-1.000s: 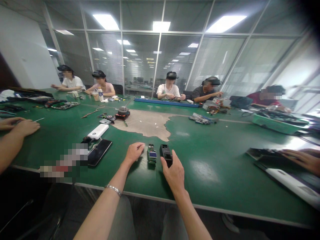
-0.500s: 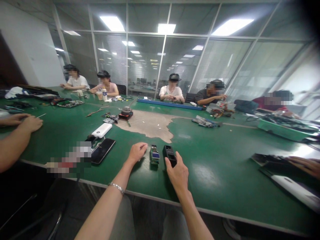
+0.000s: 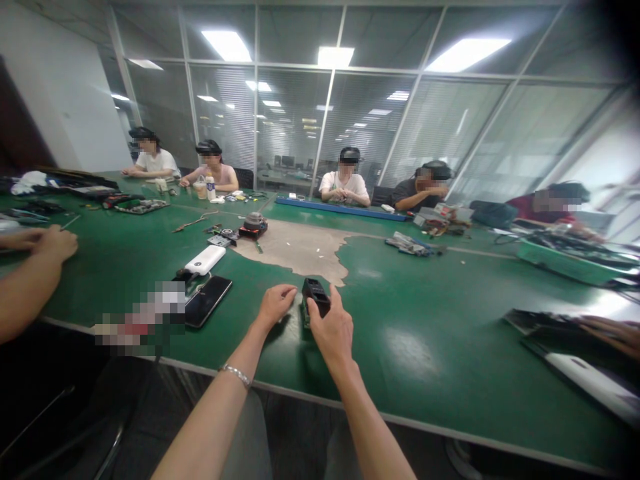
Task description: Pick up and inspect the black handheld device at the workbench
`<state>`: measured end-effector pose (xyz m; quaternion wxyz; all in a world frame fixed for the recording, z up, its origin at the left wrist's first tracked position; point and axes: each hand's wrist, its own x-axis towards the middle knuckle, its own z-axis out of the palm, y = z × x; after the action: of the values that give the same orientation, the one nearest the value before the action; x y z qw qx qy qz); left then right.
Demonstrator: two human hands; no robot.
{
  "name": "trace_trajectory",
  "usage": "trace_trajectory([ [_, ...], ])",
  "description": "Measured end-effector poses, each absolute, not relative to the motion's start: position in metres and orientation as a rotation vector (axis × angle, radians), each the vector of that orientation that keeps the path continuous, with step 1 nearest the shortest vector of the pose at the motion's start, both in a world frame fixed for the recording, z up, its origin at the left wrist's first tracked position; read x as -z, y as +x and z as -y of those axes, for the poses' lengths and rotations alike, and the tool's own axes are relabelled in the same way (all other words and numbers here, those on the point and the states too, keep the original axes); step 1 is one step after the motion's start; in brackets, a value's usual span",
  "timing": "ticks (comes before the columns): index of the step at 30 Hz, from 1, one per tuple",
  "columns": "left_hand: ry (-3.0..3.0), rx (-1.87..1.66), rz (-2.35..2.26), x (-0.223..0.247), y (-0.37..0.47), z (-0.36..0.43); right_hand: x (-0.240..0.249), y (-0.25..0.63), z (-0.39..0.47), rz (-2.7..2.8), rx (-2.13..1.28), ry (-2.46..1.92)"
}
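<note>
My right hand (image 3: 334, 327) grips a black plastic casing (image 3: 316, 293) with rectangular openings, thumb on one side and fingers on the other. Under and beside the casing's left edge shows a sliver of a green circuit board (image 3: 306, 320); the rest of the board is hidden, and I cannot tell whether the two touch. Just to the left, my left hand (image 3: 277, 305) rests on the green tabletop with its fingers curled together. Whatever those fingers hold, if anything, does not show.
Left of my hands lie a black phone (image 3: 209, 302) and a white power bank (image 3: 205, 260). Ahead is a bare brown patch (image 3: 300, 247) with a red-and-black device (image 3: 254, 227) at its edge. Cutting tools (image 3: 410, 244) and a green basket (image 3: 575, 260) stand right. Several co-workers sit around.
My right hand has carried the black casing left, over the circuit board, which it now mostly covers. My left hand has stayed nearly in place.
</note>
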<state>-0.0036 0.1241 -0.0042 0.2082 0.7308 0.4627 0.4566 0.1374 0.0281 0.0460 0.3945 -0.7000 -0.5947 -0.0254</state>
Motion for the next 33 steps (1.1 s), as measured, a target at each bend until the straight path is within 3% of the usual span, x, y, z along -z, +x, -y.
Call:
trace_trajectory([
  [33, 2.037, -1.268, -1.272, 0.005, -0.003, -0.125, -0.014, 0.13, -0.025, 1.619, 0.005, -1.783],
])
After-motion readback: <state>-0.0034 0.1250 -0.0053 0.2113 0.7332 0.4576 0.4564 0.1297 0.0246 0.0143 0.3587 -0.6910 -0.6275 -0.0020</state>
